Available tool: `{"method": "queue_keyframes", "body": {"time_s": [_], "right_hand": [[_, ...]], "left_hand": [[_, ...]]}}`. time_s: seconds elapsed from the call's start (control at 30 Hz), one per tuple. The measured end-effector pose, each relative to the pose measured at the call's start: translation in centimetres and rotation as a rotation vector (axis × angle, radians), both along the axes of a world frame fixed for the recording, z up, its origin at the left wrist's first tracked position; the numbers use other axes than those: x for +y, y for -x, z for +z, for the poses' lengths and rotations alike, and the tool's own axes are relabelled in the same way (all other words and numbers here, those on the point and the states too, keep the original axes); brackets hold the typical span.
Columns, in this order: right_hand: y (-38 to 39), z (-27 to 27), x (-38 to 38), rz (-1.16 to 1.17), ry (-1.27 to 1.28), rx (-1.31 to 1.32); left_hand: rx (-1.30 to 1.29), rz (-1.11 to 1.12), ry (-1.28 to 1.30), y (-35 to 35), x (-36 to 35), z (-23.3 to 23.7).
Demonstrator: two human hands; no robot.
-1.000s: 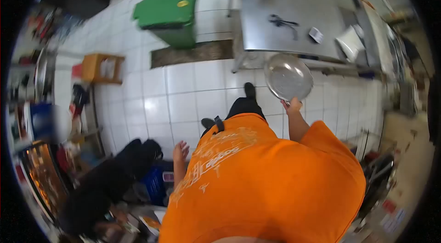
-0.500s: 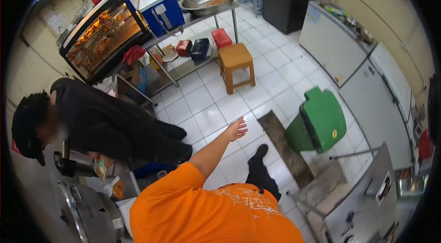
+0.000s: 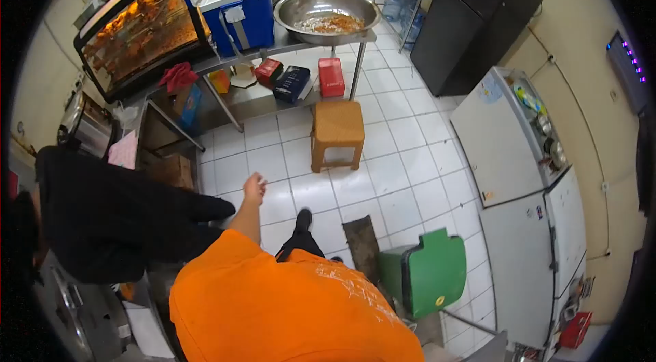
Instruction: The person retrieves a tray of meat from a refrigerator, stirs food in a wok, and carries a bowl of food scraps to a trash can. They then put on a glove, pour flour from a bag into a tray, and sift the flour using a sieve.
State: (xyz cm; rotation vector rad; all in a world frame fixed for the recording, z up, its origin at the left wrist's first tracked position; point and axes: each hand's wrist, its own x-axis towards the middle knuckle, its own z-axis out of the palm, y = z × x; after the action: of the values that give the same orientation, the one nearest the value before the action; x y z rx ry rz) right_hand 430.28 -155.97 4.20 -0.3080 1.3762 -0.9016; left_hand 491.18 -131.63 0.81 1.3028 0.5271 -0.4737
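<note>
My left hand (image 3: pixel 255 188) hangs in front of me over the white tiled floor, at the end of my bent arm in its orange sleeve. Its fingers are loosely curled and apart, with nothing visible in them. It touches nothing and is nearest to the dark trouser leg of a co-worker (image 3: pixel 123 211), who stands close on my left. My right hand is out of view. Ahead of me, a brown plastic stool (image 3: pixel 338 123) stands on the floor.
A steel table across the way bears a large metal bowl (image 3: pixel 328 38), a blue cooler (image 3: pixel 246 23) and a heated food display (image 3: pixel 140 34). A green bin (image 3: pixel 437 276) is at my right front, beside a dark floor strip (image 3: pixel 362 242). White chest freezers (image 3: pixel 499 136) and a black fridge (image 3: pixel 471 20) line the right.
I have stepped forward and my view has turned, bringing the stool and table nearer. My left hand has swung left and lower, its fingers more curled. The co-worker is now farther left in view.
</note>
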Motion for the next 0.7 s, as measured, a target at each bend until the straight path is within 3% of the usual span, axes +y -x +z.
{"method": "queue_keyframes", "body": {"time_s": [0.03, 0.13, 0.2, 0.23, 0.27, 0.33, 0.4, 0.47, 0.53, 0.57, 0.63, 0.7], "right_hand": [[-1.9, 0.1, -1.8, 0.014, 0.006, 0.004], [-9.2, -0.1, -7.6, 0.034, 0.041, 0.022], [-14.9, -1.1, -11.4, 0.012, 0.059, 0.011], [-17.4, -1.4, -13.1, -0.01, 0.056, 0.005], [-19.4, -1.1, -14.3, -0.031, 0.046, 0.03], [-22.7, -0.4, -16.9, -0.081, 0.044, 0.076], [-24.2, 0.3, -18.8, -0.123, 0.043, 0.1], [-25.3, 0.8, -20.8, -0.16, 0.045, 0.12], [-24.8, 1.2, -22.3, -0.184, 0.051, 0.14], [-24.5, 1.4, -23.1, -0.193, 0.054, 0.151], [-22.9, 2.1, -24.8, -0.201, 0.077, 0.185], [-21.8, 2.5, -27.8, -0.187, 0.108, 0.201]], "left_hand": [[0.006, 0.148, 0.072, -2.0, -0.9, -0.1], [-0.025, 0.307, 0.241, -9.2, -7.9, 3.5], [-0.063, -0.042, 0.427, -14.2, -13.9, 6.9], [-0.089, -0.234, 0.647, -19.8, -17.5, 4.1], [0.045, -0.038, 0.523, -19.0, -22.7, 11.6], [0.133, -0.102, 0.725, -23.9, -30.3, 12.2], [0.051, -0.194, 0.7, -25.7, -36.8, 16.8], [0.069, -0.267, 0.74, -29.6, -42.8, 16.3], [0.106, -0.144, 0.663, -31.8, -48.3, 14.7], [0.023, -0.179, 0.766, -33.2, -50.2, 12.6], [0.206, -0.017, 0.852, -37.3, -54.3, 6.4], [0.085, 0.134, 0.767, -34.4, -53.8, 12.9]]}}
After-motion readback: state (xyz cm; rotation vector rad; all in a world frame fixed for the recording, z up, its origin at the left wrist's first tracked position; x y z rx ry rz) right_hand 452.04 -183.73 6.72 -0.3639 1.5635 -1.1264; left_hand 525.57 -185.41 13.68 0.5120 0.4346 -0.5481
